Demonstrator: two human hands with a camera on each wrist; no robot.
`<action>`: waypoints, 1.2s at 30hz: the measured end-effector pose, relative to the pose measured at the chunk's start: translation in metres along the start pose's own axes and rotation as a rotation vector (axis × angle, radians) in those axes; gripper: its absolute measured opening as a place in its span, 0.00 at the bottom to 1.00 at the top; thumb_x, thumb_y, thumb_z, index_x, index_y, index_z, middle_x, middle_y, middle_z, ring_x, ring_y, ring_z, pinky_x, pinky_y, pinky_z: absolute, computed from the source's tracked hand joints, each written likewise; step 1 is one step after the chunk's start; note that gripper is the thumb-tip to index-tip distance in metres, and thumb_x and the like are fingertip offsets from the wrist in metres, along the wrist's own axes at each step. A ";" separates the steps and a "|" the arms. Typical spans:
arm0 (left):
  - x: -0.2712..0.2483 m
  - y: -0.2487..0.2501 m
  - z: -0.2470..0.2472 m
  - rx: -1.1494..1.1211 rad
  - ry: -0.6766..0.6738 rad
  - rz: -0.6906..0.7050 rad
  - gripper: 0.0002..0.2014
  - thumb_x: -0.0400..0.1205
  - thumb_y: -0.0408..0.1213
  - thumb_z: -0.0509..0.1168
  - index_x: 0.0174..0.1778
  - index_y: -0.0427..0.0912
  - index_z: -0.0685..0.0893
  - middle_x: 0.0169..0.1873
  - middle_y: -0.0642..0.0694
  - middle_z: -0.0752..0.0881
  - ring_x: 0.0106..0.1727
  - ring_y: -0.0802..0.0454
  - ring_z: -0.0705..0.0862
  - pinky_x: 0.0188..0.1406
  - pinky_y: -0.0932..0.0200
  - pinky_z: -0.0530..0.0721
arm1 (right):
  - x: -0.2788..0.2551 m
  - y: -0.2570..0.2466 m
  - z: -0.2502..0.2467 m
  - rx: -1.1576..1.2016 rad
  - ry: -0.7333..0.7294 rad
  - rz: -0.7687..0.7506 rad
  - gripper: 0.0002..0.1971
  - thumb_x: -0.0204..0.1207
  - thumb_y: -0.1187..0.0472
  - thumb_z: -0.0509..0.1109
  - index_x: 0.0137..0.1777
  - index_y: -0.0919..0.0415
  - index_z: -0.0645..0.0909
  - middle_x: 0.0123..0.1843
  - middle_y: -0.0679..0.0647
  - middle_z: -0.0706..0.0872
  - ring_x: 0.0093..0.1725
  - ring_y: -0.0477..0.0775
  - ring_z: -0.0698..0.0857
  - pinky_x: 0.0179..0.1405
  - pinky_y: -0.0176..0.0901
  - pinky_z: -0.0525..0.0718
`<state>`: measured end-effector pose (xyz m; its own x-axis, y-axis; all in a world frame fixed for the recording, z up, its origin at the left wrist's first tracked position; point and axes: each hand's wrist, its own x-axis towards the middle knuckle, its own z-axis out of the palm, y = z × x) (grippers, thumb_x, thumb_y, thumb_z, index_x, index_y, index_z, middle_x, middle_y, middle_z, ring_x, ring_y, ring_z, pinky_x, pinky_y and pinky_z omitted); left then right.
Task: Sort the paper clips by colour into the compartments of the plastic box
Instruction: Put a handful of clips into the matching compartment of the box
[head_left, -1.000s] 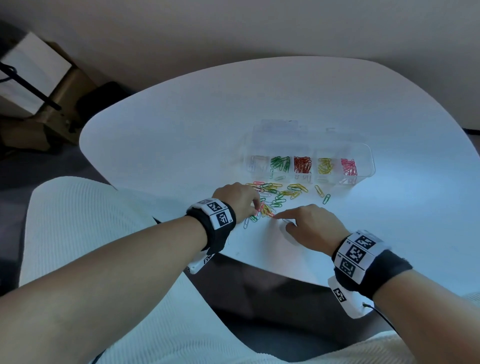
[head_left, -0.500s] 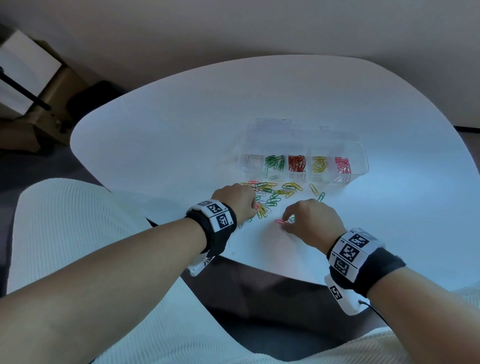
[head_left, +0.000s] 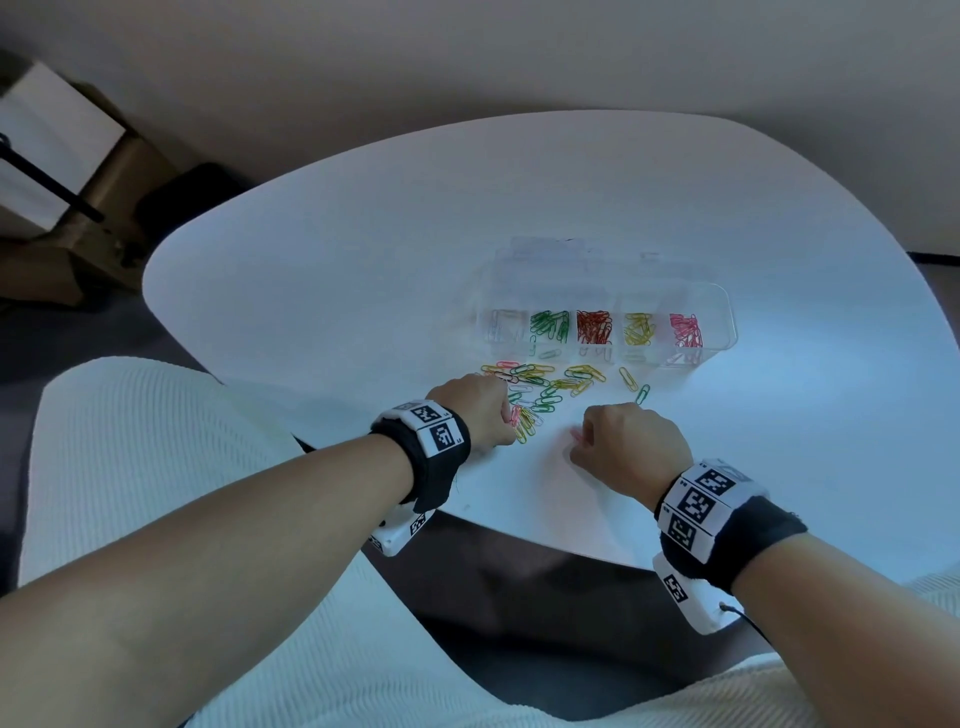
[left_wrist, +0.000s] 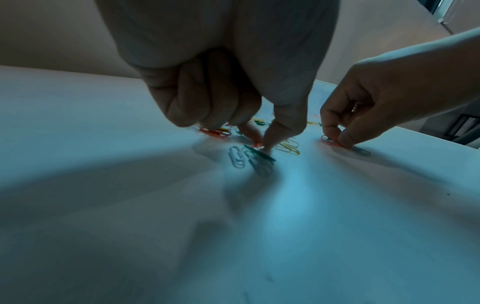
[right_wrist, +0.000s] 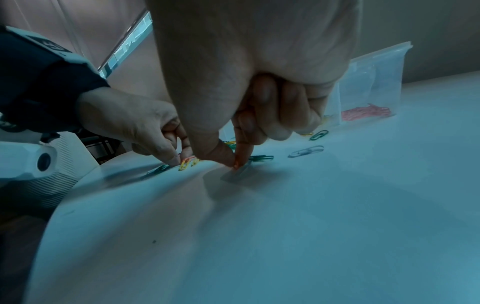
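Note:
A clear plastic box (head_left: 722, 312) lies on the white table (head_left: 363, 270); its compartments hold, left to right, white, green, red, yellow and pink clips. Loose mixed clips (head_left: 540, 384) lie spread in front of it. At the pile's near edge my left hand (head_left: 506, 415) has its thumb and forefinger down, pinching a pink clip (left_wrist: 257, 145) against the table. To the right, my right hand (head_left: 579, 439) pinches another pink clip (right_wrist: 235, 164) between thumb and forefinger, low on the table. A green clip (left_wrist: 259, 154) and a white clip (left_wrist: 237, 157) lie by my left fingertips.
A single yellow clip (head_left: 627, 378) and a green clip (head_left: 643, 394) lie apart to the right of the pile. The table's near edge (head_left: 519, 525) runs just below both wrists. A cardboard box (head_left: 62, 171) stands on the floor at far left.
My right forefinger reached into the pile, drew a pink clip out toward me, and now thumb and forefinger pinch it. The left hand has stayed at the pile's near edge.

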<state>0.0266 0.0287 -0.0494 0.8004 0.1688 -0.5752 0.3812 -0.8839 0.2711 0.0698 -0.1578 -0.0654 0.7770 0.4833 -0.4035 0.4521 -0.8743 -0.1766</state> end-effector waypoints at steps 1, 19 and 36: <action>0.000 0.000 0.001 0.001 0.001 -0.002 0.08 0.73 0.41 0.70 0.45 0.45 0.87 0.47 0.50 0.88 0.47 0.46 0.86 0.43 0.58 0.80 | 0.001 0.001 0.000 0.002 0.005 -0.003 0.13 0.77 0.46 0.63 0.43 0.56 0.79 0.41 0.53 0.84 0.38 0.59 0.83 0.39 0.43 0.82; 0.007 0.003 -0.005 -0.006 0.062 0.041 0.02 0.75 0.43 0.68 0.41 0.51 0.84 0.44 0.55 0.87 0.46 0.49 0.84 0.41 0.59 0.75 | 0.002 0.001 -0.005 0.119 0.041 0.016 0.11 0.72 0.46 0.64 0.41 0.53 0.79 0.40 0.52 0.84 0.39 0.59 0.82 0.38 0.43 0.79; -0.007 0.026 -0.048 -1.248 -0.066 0.056 0.16 0.70 0.20 0.46 0.23 0.46 0.59 0.17 0.46 0.62 0.21 0.54 0.55 0.25 0.60 0.49 | 0.006 0.011 -0.060 1.645 -0.155 0.266 0.13 0.71 0.70 0.56 0.28 0.56 0.61 0.24 0.57 0.70 0.19 0.51 0.60 0.20 0.37 0.53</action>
<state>0.0530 0.0253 -0.0015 0.8189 0.0903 -0.5667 0.5540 0.1336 0.8218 0.1058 -0.1618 -0.0162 0.6583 0.4030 -0.6358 -0.6641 -0.0868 -0.7426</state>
